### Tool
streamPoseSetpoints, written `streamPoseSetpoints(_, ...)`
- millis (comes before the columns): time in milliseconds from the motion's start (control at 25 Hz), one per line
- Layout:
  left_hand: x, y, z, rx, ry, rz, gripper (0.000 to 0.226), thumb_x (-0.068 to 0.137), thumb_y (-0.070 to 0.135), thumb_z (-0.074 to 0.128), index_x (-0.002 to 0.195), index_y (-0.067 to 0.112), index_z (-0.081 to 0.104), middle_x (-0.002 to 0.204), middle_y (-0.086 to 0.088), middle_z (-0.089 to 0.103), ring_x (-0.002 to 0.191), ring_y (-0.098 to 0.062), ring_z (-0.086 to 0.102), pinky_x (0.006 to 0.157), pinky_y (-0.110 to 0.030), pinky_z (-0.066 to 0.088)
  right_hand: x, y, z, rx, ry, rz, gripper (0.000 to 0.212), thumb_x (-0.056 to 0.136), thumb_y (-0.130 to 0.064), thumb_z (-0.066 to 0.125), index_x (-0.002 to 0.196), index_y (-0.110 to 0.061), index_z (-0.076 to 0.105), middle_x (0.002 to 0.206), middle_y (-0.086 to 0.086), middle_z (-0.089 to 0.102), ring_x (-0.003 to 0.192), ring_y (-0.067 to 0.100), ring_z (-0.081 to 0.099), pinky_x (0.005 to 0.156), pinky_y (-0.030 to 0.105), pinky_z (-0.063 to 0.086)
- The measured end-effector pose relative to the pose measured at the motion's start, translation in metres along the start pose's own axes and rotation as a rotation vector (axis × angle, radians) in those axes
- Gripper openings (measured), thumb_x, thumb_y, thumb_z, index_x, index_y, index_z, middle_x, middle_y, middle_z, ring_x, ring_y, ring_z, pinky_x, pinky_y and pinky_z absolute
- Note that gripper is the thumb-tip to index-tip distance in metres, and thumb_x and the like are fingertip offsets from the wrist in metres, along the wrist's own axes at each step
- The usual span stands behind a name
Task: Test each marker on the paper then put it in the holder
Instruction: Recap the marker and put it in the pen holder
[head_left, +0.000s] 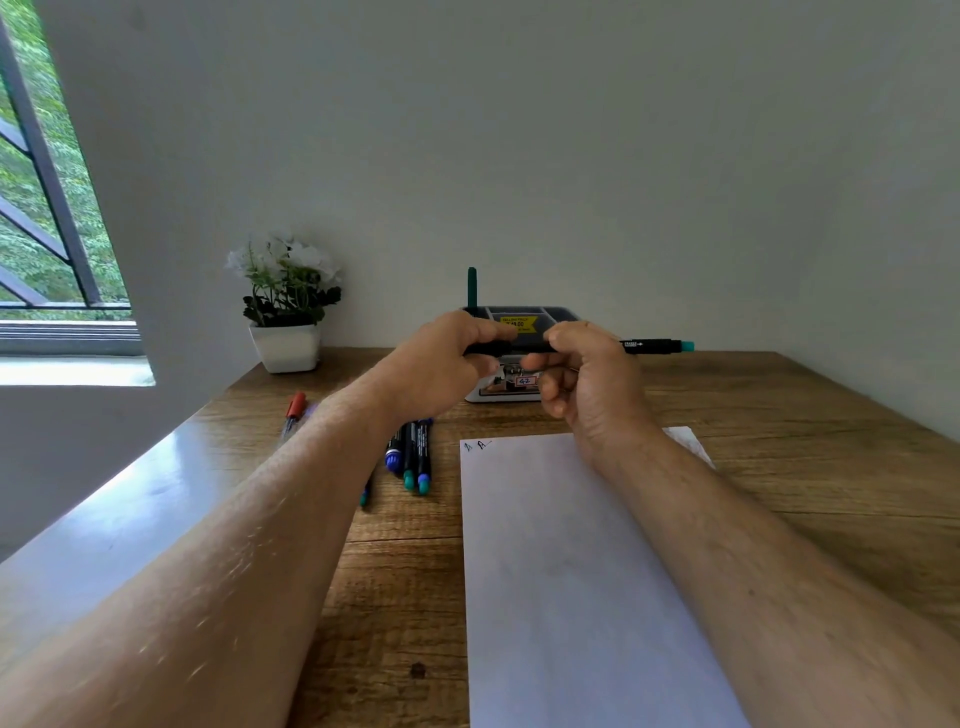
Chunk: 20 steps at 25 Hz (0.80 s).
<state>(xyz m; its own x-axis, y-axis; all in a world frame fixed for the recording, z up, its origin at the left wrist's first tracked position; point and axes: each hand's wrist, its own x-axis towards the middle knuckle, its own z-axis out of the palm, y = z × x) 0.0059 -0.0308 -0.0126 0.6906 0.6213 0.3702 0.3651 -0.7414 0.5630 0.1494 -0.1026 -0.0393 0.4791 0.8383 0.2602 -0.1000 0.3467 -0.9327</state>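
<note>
I hold a black marker (655, 345) with a teal end level in the air above the desk, in front of the holder. My left hand (441, 364) grips its left end, where the cap sits, and my right hand (587, 379) grips its barrel. The dark holder (558, 313) with a yellow sticker stands behind my hands, with one green marker (472, 287) upright in it. The white paper (571, 571) lies below my right forearm and bears two small marks (478, 446) at its top left corner. Several more markers (413, 457) lie left of the paper.
A red-capped pen (294, 410) lies near the desk's left edge. A white pot of white flowers (287, 312) stands at the back left by the wall. The wooden desk (831, 441) runs to the wall behind and on the right.
</note>
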Motion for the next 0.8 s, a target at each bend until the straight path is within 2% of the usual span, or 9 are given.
streamPoseSetpoints(80,-0.0003,0.001,-0.0002,0.001,-0.013,0.029,0.047,0.097,0.003,0.052,0.136,0.027,0.056,0.122,0.009,0.059,0.116,-0.008,0.052,0.101,-0.029,0.037,0.0003,0.0015,0.001,-0.006,-0.009,0.001,0.019,0.091,-0.018,0.054,0.102,-0.006,0.064,0.071,0.008,0.07,0.046,0.012,0.051,0.04,0.021,0.036)
streamPoseSetpoints(160,-0.0009,0.0013,0.0,-0.033,-0.003,0.053,0.046,0.096,0.002,0.054,0.134,0.028,0.059,0.122,0.009,0.062,0.117,-0.008,0.054,0.102,-0.028,0.039,0.0007,0.0024,0.0022,0.01,-0.014,-0.002,0.013,0.09,-0.017,0.055,0.098,-0.009,0.061,0.069,0.008,0.07,0.044,0.012,0.051,0.039,0.02,0.036)
streamPoseSetpoints(240,-0.0002,0.0007,0.0002,-0.118,0.04,0.046,0.045,0.094,0.003,0.059,0.13,0.028,0.06,0.112,0.008,0.065,0.105,-0.004,0.059,0.093,-0.024,0.045,0.0008,0.0017,0.0028,0.033,-0.011,0.007,0.008,0.09,-0.016,0.056,0.094,-0.011,0.06,0.068,0.008,0.07,0.043,0.013,0.053,0.038,0.02,0.036)
streamPoseSetpoints(360,0.0019,-0.0003,0.0009,-0.288,0.118,-0.04,0.038,0.087,0.005,0.069,0.118,0.024,0.057,0.093,-0.001,0.067,0.077,-0.007,0.064,0.065,-0.017,0.049,0.0008,-0.0002,0.0024,0.037,0.007,0.032,0.005,0.089,-0.016,0.064,0.091,-0.012,0.065,0.067,0.007,0.069,0.043,0.013,0.053,0.037,0.02,0.037)
streamPoseSetpoints(480,0.0028,-0.001,0.0019,-0.333,0.143,-0.068,0.024,0.087,0.006,0.072,0.106,0.018,0.062,0.093,-0.004,0.072,0.078,-0.014,0.07,0.062,-0.015,0.053,-0.0004,-0.0021,0.0031,0.035,0.037,0.017,0.005,0.084,-0.013,0.073,0.08,-0.016,0.071,0.064,0.004,0.067,0.042,0.013,0.052,0.036,0.019,0.035)
streamPoseSetpoints(560,0.0023,-0.0029,0.0014,-0.409,0.152,-0.06,0.016,0.089,0.004,0.068,0.101,0.015,0.066,0.089,-0.004,0.072,0.075,-0.014,0.069,0.063,-0.015,0.053,-0.0015,-0.0041,0.0024,0.08,0.018,0.019,0.004,0.086,-0.016,0.071,0.083,-0.014,0.073,0.069,0.007,0.069,0.043,0.013,0.055,0.036,0.019,0.035)
streamPoseSetpoints(680,0.0021,-0.0068,-0.0013,-0.689,0.204,-0.102,0.013,0.091,0.002,0.064,0.101,0.011,0.067,0.084,-0.007,0.071,0.071,-0.011,0.066,0.066,-0.019,0.055,-0.0027,-0.0054,0.0003,0.178,-0.069,0.044,0.031,0.089,-0.027,0.052,0.098,-0.008,0.074,0.082,0.014,0.075,0.05,0.017,0.062,0.037,0.019,0.036)
streamPoseSetpoints(720,0.0021,-0.0074,-0.002,-0.829,0.235,-0.133,0.014,0.091,0.002,0.064,0.103,0.01,0.065,0.085,-0.009,0.072,0.072,-0.013,0.068,0.066,-0.02,0.056,-0.0031,-0.0057,0.0005,0.184,-0.074,0.042,0.033,0.089,-0.026,0.048,0.102,-0.007,0.072,0.085,0.016,0.076,0.052,0.018,0.063,0.038,0.019,0.036)
streamPoseSetpoints(800,0.0032,-0.0084,-0.004,-1.106,0.324,-0.2,0.02,0.088,0.004,0.067,0.107,0.006,0.059,0.087,-0.014,0.074,0.072,-0.018,0.072,0.062,-0.021,0.057,-0.0027,-0.005,0.0006,0.144,-0.042,0.007,0.02,0.093,-0.021,0.051,0.101,-0.011,0.067,0.087,0.014,0.076,0.052,0.019,0.064,0.037,0.02,0.037)
